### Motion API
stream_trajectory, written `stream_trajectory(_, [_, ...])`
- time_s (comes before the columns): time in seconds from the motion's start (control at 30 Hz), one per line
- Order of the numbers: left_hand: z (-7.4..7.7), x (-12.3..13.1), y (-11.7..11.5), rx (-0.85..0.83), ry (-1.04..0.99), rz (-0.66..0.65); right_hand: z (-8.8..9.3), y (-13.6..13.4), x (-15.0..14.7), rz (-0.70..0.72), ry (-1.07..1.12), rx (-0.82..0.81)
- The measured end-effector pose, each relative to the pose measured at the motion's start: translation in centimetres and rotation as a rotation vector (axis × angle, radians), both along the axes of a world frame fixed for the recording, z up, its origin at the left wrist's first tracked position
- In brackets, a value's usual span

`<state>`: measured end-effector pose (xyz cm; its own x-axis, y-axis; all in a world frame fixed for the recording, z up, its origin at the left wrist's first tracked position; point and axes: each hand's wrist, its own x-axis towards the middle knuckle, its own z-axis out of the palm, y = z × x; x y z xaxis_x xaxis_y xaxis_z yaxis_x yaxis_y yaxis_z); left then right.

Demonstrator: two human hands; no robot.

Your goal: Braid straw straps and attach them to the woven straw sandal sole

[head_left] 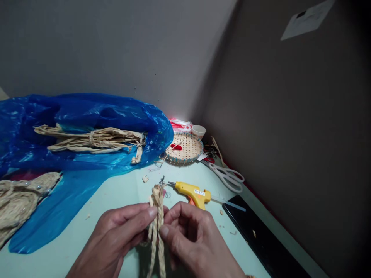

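Between both hands hangs a piece of braided straw cord (161,247), folded at the top, with its plaited strands trailing down toward me. My left hand (124,231) pinches it from the left, thumb on the braid just under the fold. From the right, my right hand (193,233) has thumb and forefinger closed on the braid's edge, its other fingers curled. A small metal clasp (162,180) shows at the top of the fold. Just beyond my right hand lies a yellow glue gun (193,192), nozzle pointing left, with a glue stick out of its back.
A blue plastic bag (95,104) with a bundle of dried straw (98,139) covers the back left. Woven straw pieces (26,197) sit at the left edge. A shallow bamboo basket (185,150), scissors (227,175) and a black flat object (255,235) line the right side, beside the wall.
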<state>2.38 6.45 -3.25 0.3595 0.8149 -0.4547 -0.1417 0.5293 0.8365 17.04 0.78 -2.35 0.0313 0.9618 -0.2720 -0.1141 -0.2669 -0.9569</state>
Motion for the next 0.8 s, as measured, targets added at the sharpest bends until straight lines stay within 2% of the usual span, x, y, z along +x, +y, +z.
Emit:
stream_trajectory(0.13, [1.0, 1.0, -0.7, -0.087, -0.037, -0.013, -1.7, 0.0, -0.6, -0.049, -0.067, 0.047])
stream_trajectory(0.23, [1.0, 1.2, -1.1, -0.086, -0.056, -0.036, -2.2, 0.0, -0.8, -0.068, -0.117, 0.063])
stream_trajectory(0.33, [0.6, 0.9, -1.2, 0.020, -0.032, -0.060, -1.2, -0.2, -0.6, -0.041, -0.308, 0.071])
stream_trajectory(0.47, [0.6, 0.6, -1.2, 0.234, 0.118, -0.060, 1.0, -0.5, 0.8, 0.004, -0.557, 0.119])
stream_trajectory(0.53, [0.9, 0.6, -1.4, 0.279, 0.160, -0.112, 1.6, -0.4, 1.7, -0.018, -0.513, 0.214])
stream_trajectory(0.6, [1.2, 0.6, -1.8, 0.276, 0.179, -0.184, 1.6, -0.4, 2.5, 0.004, -0.363, 0.296])
stream_trajectory(0.7, [1.4, 0.7, -2.4, 0.196, 0.175, -0.256, 0.8, -0.5, 3.1, 0.082, -0.160, 0.322])
stream_trajectory(0.8, [1.0, 0.5, -2.8, 0.116, 0.169, -0.294, 0.2, -0.9, 3.2, 0.090, -0.084, 0.325])
